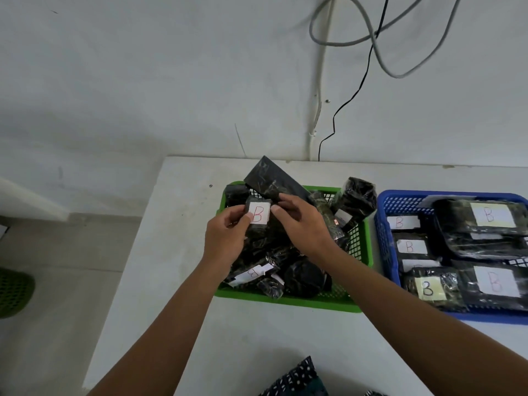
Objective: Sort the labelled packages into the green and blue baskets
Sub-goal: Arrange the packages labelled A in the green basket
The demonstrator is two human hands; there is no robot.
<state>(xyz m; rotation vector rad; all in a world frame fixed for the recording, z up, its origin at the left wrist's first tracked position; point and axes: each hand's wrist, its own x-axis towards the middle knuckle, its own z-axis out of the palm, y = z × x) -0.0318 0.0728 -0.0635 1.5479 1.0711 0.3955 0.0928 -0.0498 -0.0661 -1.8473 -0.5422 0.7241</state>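
A black wrapped package with a white label marked B in red is held up over the green basket. My left hand pinches its left edge and my right hand pinches its right edge. Under the hands the green basket holds several black wrapped packages; one near the front shows a B label. The blue basket stands to the right with several black packages labelled B lying face up.
Both baskets sit on a white table against a white wall. Grey and black cables hang down the wall behind. A green mesh object lies on the floor at the left. Patterned cloth shows at the table's near edge.
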